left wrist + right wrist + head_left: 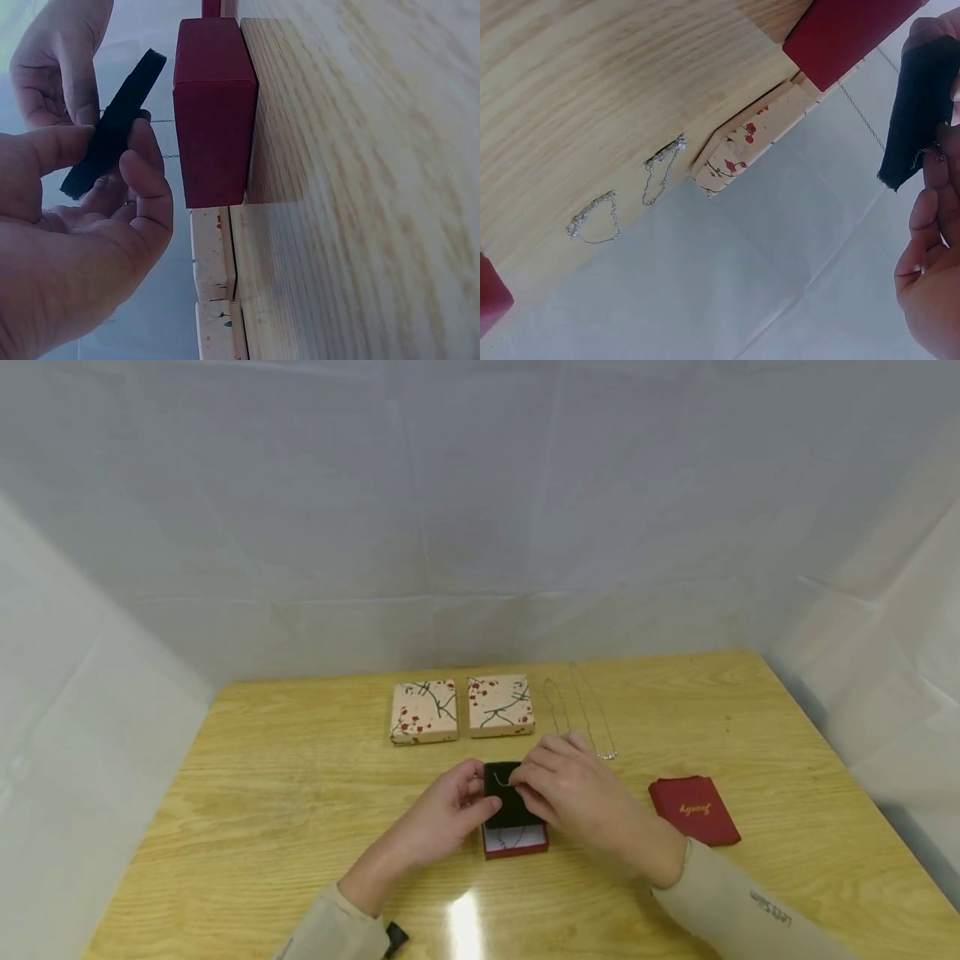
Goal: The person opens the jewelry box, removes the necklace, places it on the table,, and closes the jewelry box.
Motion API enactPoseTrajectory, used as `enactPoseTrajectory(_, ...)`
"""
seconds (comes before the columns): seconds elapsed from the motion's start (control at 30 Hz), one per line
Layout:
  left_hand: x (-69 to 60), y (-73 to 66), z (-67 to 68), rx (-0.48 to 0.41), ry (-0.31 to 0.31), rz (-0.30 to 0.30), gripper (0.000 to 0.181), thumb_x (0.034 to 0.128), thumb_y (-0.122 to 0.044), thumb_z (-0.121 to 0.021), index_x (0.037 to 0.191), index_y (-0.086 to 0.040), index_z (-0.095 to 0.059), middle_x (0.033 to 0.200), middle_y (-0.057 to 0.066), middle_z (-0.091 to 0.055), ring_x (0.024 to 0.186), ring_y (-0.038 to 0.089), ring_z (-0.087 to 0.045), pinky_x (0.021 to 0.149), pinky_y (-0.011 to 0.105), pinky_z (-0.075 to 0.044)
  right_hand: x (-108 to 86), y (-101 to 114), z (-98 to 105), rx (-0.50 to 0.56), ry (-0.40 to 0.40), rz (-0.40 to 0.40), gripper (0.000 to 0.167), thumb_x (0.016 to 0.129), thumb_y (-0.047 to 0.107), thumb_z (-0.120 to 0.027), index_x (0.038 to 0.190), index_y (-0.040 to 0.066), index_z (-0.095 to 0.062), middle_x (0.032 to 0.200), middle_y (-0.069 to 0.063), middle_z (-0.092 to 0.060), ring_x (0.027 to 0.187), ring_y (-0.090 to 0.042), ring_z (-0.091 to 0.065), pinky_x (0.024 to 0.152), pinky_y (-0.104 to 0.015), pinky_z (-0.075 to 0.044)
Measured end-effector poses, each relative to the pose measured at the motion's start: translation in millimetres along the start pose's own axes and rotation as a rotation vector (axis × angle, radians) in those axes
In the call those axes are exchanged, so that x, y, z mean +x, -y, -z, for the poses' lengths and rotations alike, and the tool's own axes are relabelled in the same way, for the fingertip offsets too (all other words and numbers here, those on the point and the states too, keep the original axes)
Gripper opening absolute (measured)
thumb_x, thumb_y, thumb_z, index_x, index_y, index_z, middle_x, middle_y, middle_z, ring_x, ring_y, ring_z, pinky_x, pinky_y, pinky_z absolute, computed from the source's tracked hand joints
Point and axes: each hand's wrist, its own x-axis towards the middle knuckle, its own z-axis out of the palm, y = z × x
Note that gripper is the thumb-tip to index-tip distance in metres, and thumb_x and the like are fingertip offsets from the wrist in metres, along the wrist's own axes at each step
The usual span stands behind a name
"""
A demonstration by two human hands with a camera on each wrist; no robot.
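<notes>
A thin black jewelry-box pad [512,808] is held tilted above a small open red box [517,853] with a white inside. My left hand [447,810] grips the pad by its left edge, between thumb and fingers. At the pad's face, my right hand [576,783] pinches a fine necklace chain [502,782]. In the left wrist view, strands of the chain [171,157] run between the pad [116,131] and the red box [214,112]. The right wrist view shows a strand [862,112] hanging beside the pad; the fingertips partly hide where it attaches.
A red lid [693,812] with gold lettering lies to the right. Two floral boxes [424,713] stand side by side at the back. Two silver necklaces [592,214] lie on the table right of them. A small black object [395,937] is near my left sleeve.
</notes>
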Motion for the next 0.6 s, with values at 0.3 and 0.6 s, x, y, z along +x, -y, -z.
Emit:
enactPoseTrajectory(0.3,-0.8,-0.8,-1.9,0.023,0.002,-0.012,0.041,0.1081,-0.012,-0.058,0.145,0.003,-0.049,0.128,0.024,-0.07,0.113,0.034,-0.072,0.097,0.046,-0.06,4.4,-2.8,2.3,0.04,-0.018,-0.011,0.012,0.092,0.017,-0.084,0.102,0.016,-0.078,0.102,0.005,-0.074,0.1,-0.019,-0.063,0.082,-0.037,-0.044)
enactPoseTrajectory(0.6,-3.2,-3.1,-4.4,0.087,-0.081,0.027,0.044,0.1078,-0.012,-0.059,0.139,0.003,-0.032,0.125,0.024,-0.072,0.093,0.025,-0.071,0.067,0.026,-0.051,12.5,-5.6,4.2,0.075,-0.038,-0.022,0.012,0.094,0.018,-0.082,0.103,0.016,-0.076,0.103,0.004,-0.073,0.098,-0.019,-0.062,0.079,-0.036,-0.043)
